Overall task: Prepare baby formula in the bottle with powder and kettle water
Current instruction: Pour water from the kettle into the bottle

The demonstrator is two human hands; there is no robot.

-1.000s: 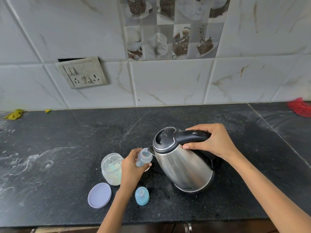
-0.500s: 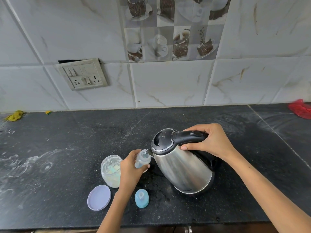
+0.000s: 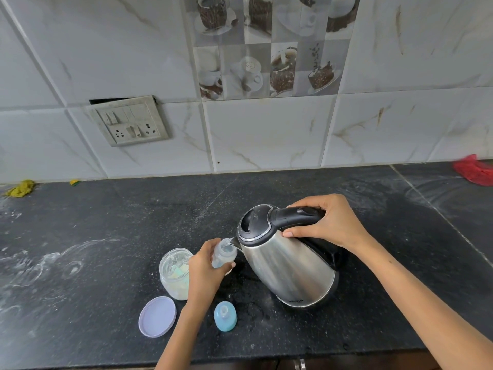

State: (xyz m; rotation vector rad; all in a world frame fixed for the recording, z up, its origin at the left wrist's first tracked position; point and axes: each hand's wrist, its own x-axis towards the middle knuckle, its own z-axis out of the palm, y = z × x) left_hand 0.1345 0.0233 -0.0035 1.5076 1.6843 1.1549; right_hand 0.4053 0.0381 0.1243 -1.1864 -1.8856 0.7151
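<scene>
My left hand [image 3: 204, 268] grips a small clear baby bottle [image 3: 223, 254], tilted toward the kettle. My right hand [image 3: 326, 222] holds the black handle of a steel kettle [image 3: 288, 260], tipped to the left with its spout at the bottle's open mouth. Water shows at the spout. An open clear jar of pale powder [image 3: 174, 273] with a scoop inside stands just left of my left hand. Its lilac lid [image 3: 157, 316] lies flat in front of it. The bottle's blue nipple cap [image 3: 225, 316] stands near the counter's front edge.
The black stone counter [image 3: 106, 231] has white powder smears on its left side. A switch and socket plate [image 3: 129, 124] hangs on the tiled wall. A yellow rag [image 3: 21, 187] lies at the far left, and a red cloth [image 3: 474, 172] at the far right.
The kettle stays tipped with its spout at the bottle's mouth across the frames. Both hands keep their grips; only the camera view shifts slightly.
</scene>
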